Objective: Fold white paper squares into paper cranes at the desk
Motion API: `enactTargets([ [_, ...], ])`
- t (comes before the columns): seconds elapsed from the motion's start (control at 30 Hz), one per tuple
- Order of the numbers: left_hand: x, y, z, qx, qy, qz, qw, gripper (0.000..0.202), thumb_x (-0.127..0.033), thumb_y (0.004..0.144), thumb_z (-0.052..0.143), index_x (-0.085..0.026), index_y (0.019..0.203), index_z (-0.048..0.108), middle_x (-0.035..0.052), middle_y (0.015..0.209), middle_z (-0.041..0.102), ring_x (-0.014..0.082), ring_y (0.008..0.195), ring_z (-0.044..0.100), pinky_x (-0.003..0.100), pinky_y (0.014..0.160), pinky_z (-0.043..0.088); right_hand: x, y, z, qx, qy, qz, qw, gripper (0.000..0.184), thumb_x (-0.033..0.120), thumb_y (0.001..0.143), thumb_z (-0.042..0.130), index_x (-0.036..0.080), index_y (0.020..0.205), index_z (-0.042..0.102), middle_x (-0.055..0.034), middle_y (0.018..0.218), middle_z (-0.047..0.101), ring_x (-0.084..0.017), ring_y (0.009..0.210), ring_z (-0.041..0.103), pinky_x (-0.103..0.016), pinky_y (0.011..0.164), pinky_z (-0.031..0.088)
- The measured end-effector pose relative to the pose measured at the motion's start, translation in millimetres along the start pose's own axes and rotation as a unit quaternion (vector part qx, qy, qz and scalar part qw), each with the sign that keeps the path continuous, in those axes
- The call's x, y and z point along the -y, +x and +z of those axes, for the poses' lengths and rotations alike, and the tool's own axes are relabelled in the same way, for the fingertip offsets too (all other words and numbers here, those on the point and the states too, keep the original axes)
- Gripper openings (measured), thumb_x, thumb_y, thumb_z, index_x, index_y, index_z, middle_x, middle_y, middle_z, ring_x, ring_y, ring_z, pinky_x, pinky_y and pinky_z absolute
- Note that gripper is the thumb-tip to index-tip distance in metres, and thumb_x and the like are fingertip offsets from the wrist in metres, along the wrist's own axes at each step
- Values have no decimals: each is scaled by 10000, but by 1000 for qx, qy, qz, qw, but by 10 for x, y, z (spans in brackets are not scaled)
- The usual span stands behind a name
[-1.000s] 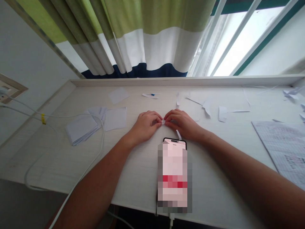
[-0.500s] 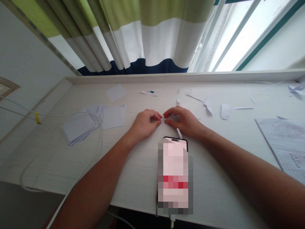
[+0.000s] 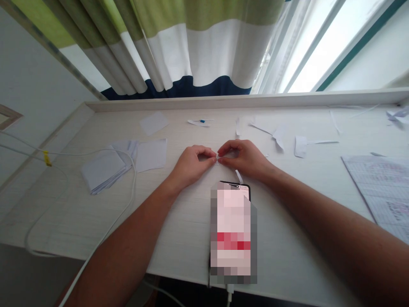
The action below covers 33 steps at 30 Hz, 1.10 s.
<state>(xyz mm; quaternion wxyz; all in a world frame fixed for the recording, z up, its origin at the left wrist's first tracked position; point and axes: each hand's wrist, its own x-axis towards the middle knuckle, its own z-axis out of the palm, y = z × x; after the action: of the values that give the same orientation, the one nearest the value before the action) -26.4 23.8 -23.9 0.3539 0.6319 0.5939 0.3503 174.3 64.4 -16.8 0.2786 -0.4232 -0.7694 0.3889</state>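
Landmark: the phone (image 3: pixel 233 226), flat on the counter (image 3: pixel 179 238). Just beyond its top end, left hand (image 3: pixel 194 166) and right hand (image 3: pixel 249 157) come nearly tip to tip. A small white paper piece (image 3: pixel 217 159) is there between them; thumb and forefinger of each hand appear to pinch it, fingers closed down to its size. Its shape is too small to make out. The two-sided hold probably steadies so slight a thing; hands sit low, perhaps for support.

Phone lies on the near side of the hands, likely so its screen stays in sight. Plug (image 3: pixel 229 289) at its near end, seemingly for charging. White strip (image 3: pixel 239 176) at its top edge.

Well left of the phone: paper stack (image 3: pixel 104 172), loose sheet (image 3: pixel 151 154) beside it, perhaps kept within reach. Beyond and right of it: paper scraps (image 3: pixel 299 147), possibly placed there to avoid crowding the hands.
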Motion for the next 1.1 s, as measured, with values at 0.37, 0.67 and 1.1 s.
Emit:
enactTargets([
  [0.37,40,3,22,-8,61,23,998,109,-163,811,757,-224,896,785,43,1023,797,234,1018,716,392,1012,520,4,46,14,8,25,26,999,90,152,779,768,182,862,787,-57,915,815,-215,823,740,-355,827,577],
  [0.67,84,13,47,-15,43,23,999,122,-152,807,763,-217,910,779,51,1031,796,232,1021,715,389,1012,517,-28,58,1,9,76,50,996,94,153,825,718,178,893,778,-57,915,813,-205,869,750,-332,839,576],
  [1.1,106,29,59,-21,54,41,997,88,-163,826,768,-225,889,762,31,987,788,220,976,708,384,982,515,-70,15,53,25,-119,-39,992,244,155,878,733,194,1111,796,-100,1155,759,-312,1137,655,-496,1051,489],
])
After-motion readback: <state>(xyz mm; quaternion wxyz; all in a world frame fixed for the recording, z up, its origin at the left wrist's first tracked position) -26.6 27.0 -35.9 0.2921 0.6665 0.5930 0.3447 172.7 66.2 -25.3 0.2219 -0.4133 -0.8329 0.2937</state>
